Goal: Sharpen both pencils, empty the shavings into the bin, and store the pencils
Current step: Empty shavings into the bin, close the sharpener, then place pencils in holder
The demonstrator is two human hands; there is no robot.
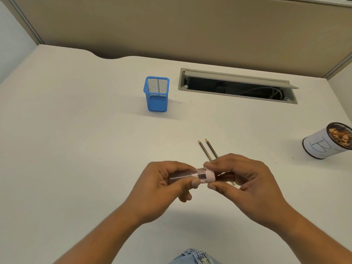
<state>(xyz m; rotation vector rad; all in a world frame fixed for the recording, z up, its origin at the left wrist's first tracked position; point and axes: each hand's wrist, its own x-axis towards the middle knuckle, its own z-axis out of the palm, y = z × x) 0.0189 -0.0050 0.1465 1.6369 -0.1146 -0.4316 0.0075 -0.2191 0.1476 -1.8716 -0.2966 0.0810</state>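
A view from above of a pale worktop (76, 130) with a person's two bare hands meeting over its near middle. The left hand (165, 185) curls its fingers and thumb round the clear tube of a pencil sharpener (182, 175), held lying sideways above the surface. The right hand (242, 180) pinches the sharpener's pale pink cap (210, 176) between thumb and forefinger, at the tube's right end. Just beyond the right hand, two pencils (205, 150) lie side by side on the worktop, close together, their points aimed toward the far edge and their near ends hidden behind the fingers. A blue mesh pencil holder (156, 98) stands upright toward the far edge, left of the middle. To its right, an open cable hatch (238, 76) is set into the worktop, with cables showing inside. At the right edge stands a bin (323, 147) wrapped in white paper with hand-drawn lettering, holding brown pencil shavings. Blue denim (196, 257) shows at the near edge.
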